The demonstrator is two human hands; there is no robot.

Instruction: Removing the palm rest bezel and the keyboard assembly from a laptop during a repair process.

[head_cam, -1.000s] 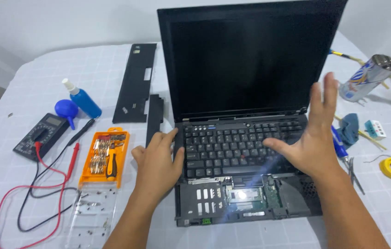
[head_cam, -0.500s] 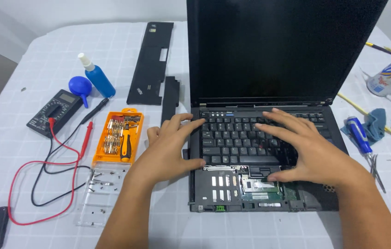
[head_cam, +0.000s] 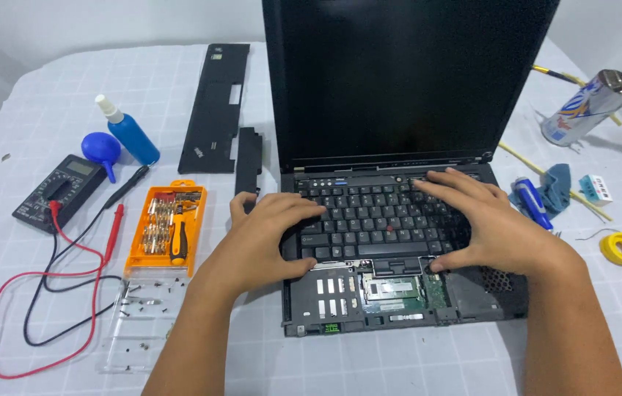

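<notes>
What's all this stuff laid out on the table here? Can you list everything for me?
laptop: one, black, open, centre, palm rest off
keyboard: one, black, on the laptop
palm rest panel: one, black, left of the screen
narrow black part: one, beside the panel
screwdriver bit set: one, orange case, left of the laptop
clear lid: one, below the case
multimeter: one, black, red and black leads, far left
spray bottle: one, blue
air blower: one, blue
can: one, right rear
screwdriver: one, blue, right
solder roll: one, yellow, right
left hand: on the keyboard's left edge
right hand: on the keyboard's right side
</notes>
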